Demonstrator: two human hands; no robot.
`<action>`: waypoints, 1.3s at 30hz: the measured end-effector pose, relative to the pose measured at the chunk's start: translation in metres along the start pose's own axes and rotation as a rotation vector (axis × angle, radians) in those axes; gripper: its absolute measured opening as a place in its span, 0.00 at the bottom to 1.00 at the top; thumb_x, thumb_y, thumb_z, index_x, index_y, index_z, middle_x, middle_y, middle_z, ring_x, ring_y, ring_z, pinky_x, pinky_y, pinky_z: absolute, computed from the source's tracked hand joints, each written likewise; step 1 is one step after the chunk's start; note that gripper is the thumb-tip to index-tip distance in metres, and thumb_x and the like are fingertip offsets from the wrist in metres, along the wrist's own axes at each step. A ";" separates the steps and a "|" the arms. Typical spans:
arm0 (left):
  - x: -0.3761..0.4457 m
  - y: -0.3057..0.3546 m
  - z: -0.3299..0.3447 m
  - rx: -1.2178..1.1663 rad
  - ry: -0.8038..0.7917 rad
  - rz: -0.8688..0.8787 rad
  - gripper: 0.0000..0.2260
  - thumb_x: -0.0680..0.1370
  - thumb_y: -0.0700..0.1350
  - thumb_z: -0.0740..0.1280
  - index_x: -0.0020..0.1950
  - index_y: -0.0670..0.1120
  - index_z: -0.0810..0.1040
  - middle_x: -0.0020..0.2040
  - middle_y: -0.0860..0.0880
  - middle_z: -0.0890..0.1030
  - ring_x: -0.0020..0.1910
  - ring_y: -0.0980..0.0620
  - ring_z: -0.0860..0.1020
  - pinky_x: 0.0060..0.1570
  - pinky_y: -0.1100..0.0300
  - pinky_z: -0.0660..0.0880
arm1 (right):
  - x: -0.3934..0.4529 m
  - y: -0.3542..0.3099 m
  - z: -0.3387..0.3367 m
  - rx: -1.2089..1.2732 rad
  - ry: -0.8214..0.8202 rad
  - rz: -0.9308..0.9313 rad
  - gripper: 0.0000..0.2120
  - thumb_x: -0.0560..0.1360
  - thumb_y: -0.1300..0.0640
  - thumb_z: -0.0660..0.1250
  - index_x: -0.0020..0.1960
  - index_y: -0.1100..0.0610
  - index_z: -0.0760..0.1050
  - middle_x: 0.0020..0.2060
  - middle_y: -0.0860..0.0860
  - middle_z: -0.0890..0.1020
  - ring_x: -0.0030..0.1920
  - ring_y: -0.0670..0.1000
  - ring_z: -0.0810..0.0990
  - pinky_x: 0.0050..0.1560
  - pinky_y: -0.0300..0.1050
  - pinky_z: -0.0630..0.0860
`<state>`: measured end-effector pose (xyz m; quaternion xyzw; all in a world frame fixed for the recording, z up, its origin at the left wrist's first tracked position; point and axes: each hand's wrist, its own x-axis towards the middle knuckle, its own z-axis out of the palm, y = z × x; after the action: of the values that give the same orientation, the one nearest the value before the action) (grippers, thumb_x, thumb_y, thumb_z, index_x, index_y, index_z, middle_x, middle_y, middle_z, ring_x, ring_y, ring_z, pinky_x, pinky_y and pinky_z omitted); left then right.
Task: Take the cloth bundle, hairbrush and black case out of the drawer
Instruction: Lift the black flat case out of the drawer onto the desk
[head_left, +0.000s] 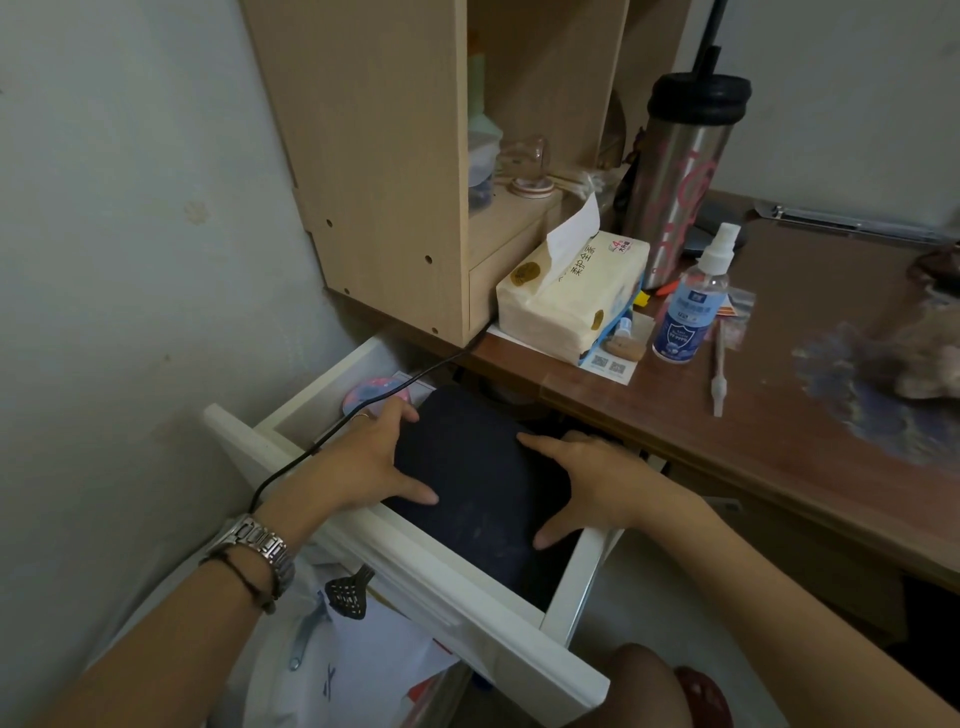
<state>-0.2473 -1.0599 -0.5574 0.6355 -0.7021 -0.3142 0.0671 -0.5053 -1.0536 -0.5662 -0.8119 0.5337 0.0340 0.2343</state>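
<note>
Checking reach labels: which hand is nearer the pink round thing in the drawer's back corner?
Left. The left hand lies just beside the pink round thing; the right hand rests on the far side of the dark item, away from it.

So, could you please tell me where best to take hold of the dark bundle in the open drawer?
Probably by its left and right edges, from above: the dark bundle lies flat and wide in the drawer, too broad for one hand. The left hand and right hand flank it.

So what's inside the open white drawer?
A dark navy bundle between left hand and right hand; a pink-and-blue round object behind it. Whatever lies underneath is covered.
</note>
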 end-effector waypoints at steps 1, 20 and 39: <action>0.000 0.001 0.000 -0.016 0.007 0.012 0.38 0.64 0.51 0.78 0.67 0.52 0.60 0.72 0.45 0.64 0.69 0.45 0.66 0.65 0.47 0.68 | 0.000 0.000 0.001 -0.016 -0.002 -0.002 0.54 0.58 0.36 0.75 0.74 0.42 0.47 0.64 0.52 0.69 0.60 0.53 0.69 0.52 0.44 0.67; -0.002 -0.002 -0.009 -0.224 0.122 0.181 0.38 0.65 0.54 0.76 0.70 0.60 0.61 0.69 0.57 0.64 0.63 0.61 0.63 0.51 0.75 0.68 | 0.003 0.002 -0.001 0.081 -0.042 0.008 0.59 0.53 0.28 0.71 0.74 0.38 0.41 0.64 0.50 0.67 0.62 0.51 0.68 0.56 0.43 0.68; -0.026 0.001 -0.016 -0.644 0.216 0.157 0.31 0.69 0.44 0.74 0.69 0.56 0.67 0.63 0.55 0.74 0.58 0.57 0.74 0.45 0.67 0.77 | 0.003 0.002 -0.006 0.257 -0.075 -0.063 0.58 0.51 0.27 0.72 0.72 0.34 0.43 0.62 0.43 0.65 0.62 0.46 0.66 0.65 0.45 0.67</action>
<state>-0.2354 -1.0415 -0.5365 0.5553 -0.6024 -0.4445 0.3622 -0.5074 -1.0595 -0.5623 -0.7896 0.4988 -0.0117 0.3573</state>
